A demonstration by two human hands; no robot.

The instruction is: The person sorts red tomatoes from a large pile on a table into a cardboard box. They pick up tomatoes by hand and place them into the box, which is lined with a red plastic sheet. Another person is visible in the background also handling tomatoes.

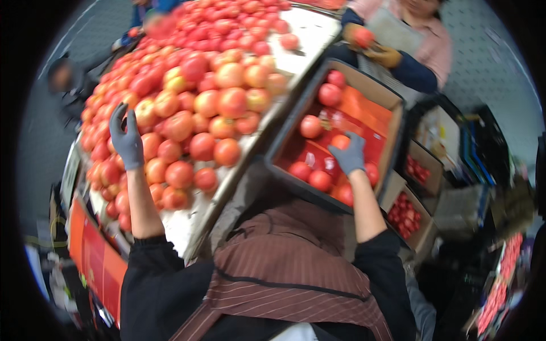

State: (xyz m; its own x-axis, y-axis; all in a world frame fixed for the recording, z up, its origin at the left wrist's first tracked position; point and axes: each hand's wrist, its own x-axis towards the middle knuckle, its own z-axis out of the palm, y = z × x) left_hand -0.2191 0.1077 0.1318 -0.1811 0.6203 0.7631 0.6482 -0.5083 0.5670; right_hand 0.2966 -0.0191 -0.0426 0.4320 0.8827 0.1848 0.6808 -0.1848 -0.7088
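Observation:
My left hand (126,138), in a grey glove, is raised over the left part of a large heap of tomatoes (181,125). Its thumb and fingers are apart, with nothing between them. My right hand (352,154), also gloved in grey, reaches into a cardboard box (394,128) at my right. Thumb and fingers are around a red tomato (340,141) there. Several other tomatoes lie inside, among them one at the left (311,126) and one near the front (320,180). Red and orange sheets (358,125) line part of the box.
The heap lies on a pale table (309,25) whose edge runs beside the box. Opposite, a person in gloves (388,55) holds a tomato (362,37). Cardboard boxes of small red fruit (403,215) stand at the right. Another person (79,81) is beyond the heap.

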